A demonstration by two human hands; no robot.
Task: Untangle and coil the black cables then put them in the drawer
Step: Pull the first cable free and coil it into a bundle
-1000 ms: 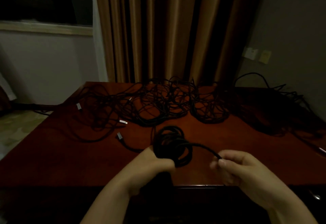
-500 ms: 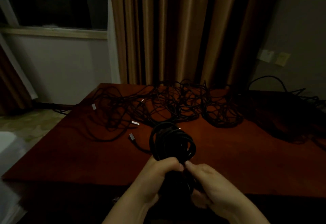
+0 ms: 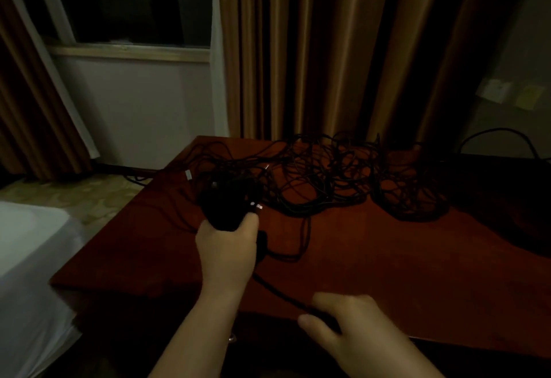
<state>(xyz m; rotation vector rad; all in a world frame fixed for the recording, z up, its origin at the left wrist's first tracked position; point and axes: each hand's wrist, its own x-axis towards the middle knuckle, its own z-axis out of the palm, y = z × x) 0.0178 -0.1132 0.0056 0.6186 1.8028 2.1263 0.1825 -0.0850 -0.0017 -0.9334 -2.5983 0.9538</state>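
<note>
Coiling step: left hand (image 3: 226,246) grips cable coil (image 3: 229,204); right hand (image 3: 351,327) pinches its loose tail (image 3: 277,291). Next: wrap tail, then drawer.

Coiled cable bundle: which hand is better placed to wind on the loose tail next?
Right. The left hand grips the coiled bundle, while the loose tail runs straight to the right hand, between its thumb and fingers.
</note>
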